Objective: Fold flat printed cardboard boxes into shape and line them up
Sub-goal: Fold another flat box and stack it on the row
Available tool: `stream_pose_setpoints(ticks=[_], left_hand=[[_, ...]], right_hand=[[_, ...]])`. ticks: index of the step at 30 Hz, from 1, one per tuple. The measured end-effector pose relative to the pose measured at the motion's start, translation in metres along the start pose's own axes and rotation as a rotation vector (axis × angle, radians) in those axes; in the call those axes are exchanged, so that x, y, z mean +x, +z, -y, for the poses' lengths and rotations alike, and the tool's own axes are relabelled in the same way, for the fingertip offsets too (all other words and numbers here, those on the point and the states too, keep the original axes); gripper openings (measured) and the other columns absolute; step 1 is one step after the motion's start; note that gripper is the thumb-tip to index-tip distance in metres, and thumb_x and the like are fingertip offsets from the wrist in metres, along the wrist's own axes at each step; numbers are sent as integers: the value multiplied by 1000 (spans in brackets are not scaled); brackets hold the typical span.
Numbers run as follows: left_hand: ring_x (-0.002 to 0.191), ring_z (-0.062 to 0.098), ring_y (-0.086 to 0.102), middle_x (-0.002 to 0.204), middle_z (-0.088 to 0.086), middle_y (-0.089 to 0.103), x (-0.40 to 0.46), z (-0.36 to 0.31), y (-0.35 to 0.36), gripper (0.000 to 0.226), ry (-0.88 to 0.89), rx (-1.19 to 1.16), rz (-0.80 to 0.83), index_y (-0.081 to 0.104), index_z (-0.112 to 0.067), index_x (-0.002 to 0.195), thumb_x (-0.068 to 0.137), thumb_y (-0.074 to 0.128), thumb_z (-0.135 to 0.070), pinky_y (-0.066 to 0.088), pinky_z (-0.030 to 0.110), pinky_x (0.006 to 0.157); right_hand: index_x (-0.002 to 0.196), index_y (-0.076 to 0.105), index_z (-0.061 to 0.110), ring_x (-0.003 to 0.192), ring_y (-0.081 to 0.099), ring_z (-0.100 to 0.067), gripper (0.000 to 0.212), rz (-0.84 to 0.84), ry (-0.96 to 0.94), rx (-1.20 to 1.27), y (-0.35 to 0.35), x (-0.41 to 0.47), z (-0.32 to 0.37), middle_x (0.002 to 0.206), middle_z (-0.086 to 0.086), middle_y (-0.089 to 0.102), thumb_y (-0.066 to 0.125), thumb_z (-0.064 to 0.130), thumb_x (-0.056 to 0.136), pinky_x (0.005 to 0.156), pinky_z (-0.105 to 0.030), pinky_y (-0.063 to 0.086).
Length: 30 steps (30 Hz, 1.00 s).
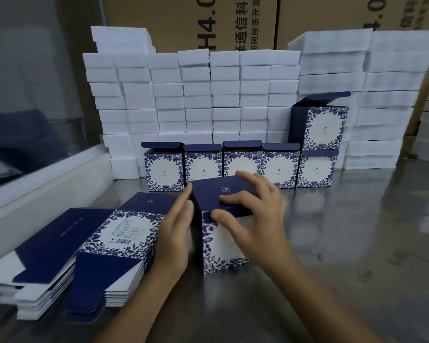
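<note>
A blue-and-white floral box (219, 248) stands upright on the steel table in front of me, its dark blue lid flap nearly closed. My left hand (175, 233) presses flat against its left side. My right hand (252, 214) lies over the lid, fingers on top and thumb at the front edge. To the left lies a stack of flat printed boxes (114, 246). Behind stands a row of folded boxes (240, 167) with lids open, and one more box (320, 125) sits on top of the rightmost one.
A wall of white foam blocks (196, 100) rises behind the row, with brown cartons (208, 21) behind that. A white ledge (47, 194) and window run along the left. Bare steel table (357, 231) stretches to the right.
</note>
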<state>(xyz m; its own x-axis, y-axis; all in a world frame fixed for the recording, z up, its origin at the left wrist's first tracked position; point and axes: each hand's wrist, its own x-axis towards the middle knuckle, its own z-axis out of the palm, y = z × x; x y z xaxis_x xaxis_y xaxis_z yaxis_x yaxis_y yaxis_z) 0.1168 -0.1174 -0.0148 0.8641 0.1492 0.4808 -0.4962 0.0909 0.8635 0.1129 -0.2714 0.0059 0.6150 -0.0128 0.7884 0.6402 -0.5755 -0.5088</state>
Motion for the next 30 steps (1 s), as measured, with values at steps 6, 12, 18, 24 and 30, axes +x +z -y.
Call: stream_pose_setpoints(ticks=[6,12,18,24,30], left_hand=[[123,-8,48,131,-24,53,-7,1,9,35,296,571,-16,50,-41,132,99,38,-41,37,7,96],[110,10,56,122,-1,57,-5,0,10,43,414,712,-44,64,-16,122,97,39,-41,44,15,85],[105,10,56,116,-1,56,-5,-4,13,42,412,698,-82,66,-15,116,95,40,-40,42,15,83],[106,7,54,116,-1,56,-5,-5,12,38,396,684,-101,66,-14,115,96,43,-37,42,21,84],[106,7,53,116,-2,57,-4,-3,10,33,399,687,-105,65,-14,116,96,45,-31,39,11,84]], right_hand=[[105,77,28,130,44,-31,24,-60,-52,-126,6,-2,-3,133,4,59,70,41,86,103,-53,36],[100,79,27,119,47,-24,20,-84,-37,-63,6,0,-5,122,6,64,76,36,83,96,-44,40],[101,78,26,108,51,-21,23,-97,-51,-78,7,-1,-8,110,9,68,71,40,85,91,-35,44],[102,77,14,110,59,-16,19,-96,11,25,3,-1,-16,119,-3,63,78,23,85,93,-7,39],[103,75,11,108,54,0,19,-116,-4,53,4,-1,-21,121,0,59,77,19,85,92,-4,39]])
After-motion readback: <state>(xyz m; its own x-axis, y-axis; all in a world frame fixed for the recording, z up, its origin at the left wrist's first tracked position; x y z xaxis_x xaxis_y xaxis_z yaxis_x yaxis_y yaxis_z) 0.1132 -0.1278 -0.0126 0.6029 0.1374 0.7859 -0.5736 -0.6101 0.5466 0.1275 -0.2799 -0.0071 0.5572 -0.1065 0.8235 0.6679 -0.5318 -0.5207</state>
